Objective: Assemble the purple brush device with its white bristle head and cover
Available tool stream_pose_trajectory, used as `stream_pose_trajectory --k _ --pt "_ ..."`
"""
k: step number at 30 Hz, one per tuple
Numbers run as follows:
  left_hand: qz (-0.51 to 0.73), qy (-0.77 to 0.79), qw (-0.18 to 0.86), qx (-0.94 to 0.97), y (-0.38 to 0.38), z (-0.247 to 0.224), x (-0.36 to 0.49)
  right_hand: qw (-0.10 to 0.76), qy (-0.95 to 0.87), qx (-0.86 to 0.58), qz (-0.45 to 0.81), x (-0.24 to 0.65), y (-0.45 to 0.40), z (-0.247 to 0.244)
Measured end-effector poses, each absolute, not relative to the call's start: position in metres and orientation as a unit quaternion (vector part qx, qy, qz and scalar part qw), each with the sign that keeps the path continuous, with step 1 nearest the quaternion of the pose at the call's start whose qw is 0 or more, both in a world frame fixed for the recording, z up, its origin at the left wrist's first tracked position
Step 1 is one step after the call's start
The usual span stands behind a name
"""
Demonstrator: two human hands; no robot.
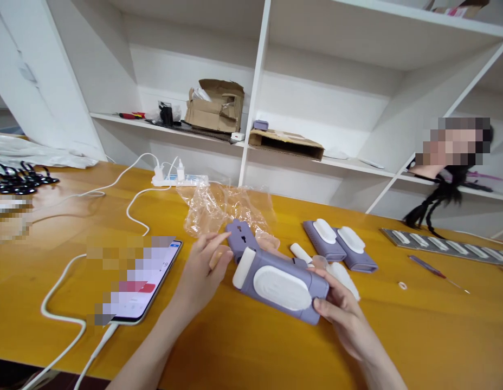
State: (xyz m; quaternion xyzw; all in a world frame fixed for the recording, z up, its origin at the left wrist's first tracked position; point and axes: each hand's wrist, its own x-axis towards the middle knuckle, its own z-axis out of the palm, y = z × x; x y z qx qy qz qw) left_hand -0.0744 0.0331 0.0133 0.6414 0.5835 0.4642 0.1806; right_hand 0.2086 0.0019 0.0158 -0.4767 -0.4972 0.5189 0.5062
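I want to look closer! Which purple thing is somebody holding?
The purple case in the right hand. The other two purple cases lie side by side on the yellow table, and no hand holds them.

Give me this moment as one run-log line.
left hand: at purple plastic case | right hand: holding case | nearby: two matching cases, clear plastic bag, phone
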Motion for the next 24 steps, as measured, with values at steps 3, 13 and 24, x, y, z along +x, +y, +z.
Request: stream_pose_trajectory --k 3,13,24 --pt "0.481 0.502 0.346 0.630 0.028 0.016 -0.066 0.475 -0.513 -0.472 0.538 0.200 0.001 0.016" --pt "0.416 0.588 0.213 0.661 0.028 0.009 -0.060 0.422 -0.535 -0.465 0.565 0.187 0.002 0.020" --pt "0.458 0.577 0.228 0.637 0.030 0.004 -0.059 0.490 -0.498 -0.479 0.531 0.174 -0.006 0.004"
